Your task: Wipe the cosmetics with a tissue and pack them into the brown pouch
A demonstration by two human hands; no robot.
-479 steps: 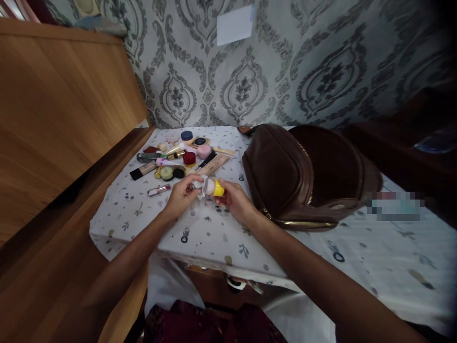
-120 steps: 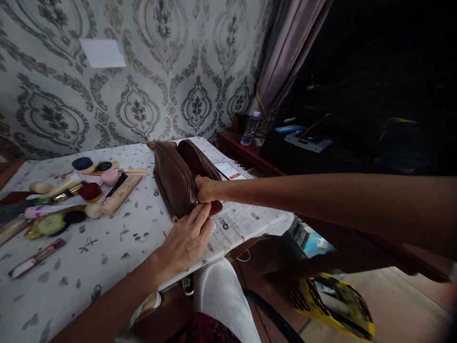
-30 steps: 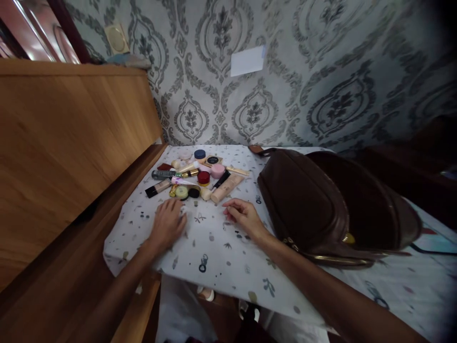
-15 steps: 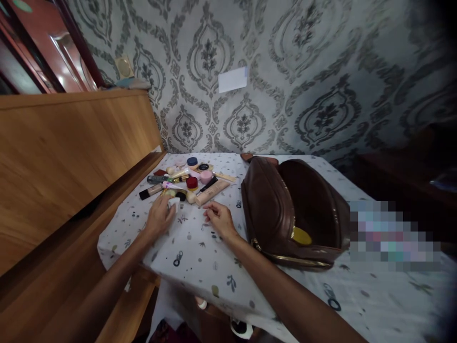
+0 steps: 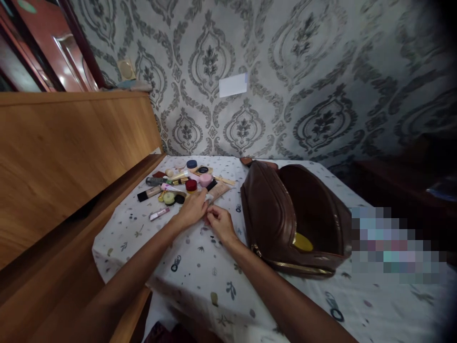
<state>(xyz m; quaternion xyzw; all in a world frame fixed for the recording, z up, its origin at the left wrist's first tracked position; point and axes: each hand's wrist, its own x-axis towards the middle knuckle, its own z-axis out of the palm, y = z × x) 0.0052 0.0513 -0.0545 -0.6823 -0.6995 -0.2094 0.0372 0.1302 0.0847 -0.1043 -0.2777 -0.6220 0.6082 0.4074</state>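
Note:
My left hand (image 5: 193,209) is closed at the near edge of a group of cosmetics, its fingertips meeting those of my right hand (image 5: 220,223). My right hand is pinched too. Something small and reddish shows just below the fingertips, too hidden to name. Right behind them lies a beige squeeze tube (image 5: 219,189). A slim pink-and-white tube (image 5: 159,214) rests on the cloth left of my left hand. Close by are a red jar (image 5: 191,185), a pink jar (image 5: 205,179), a pale green round container (image 5: 169,198) and a foundation bottle with a black cap (image 5: 149,193).
To the right stands a brown leather bag (image 5: 266,209), unzipped, with a yellow item (image 5: 303,242) inside. A patterned white cloth (image 5: 200,271) covers the table. A wooden panel (image 5: 78,138) borders the left side, and a papered wall (image 5: 243,128) rises behind.
My left hand has moved right from the cosmetics to meet my right hand, which has closed into a pinch. The slim pink-and-white tube now shows on the cloth where my left hand was.

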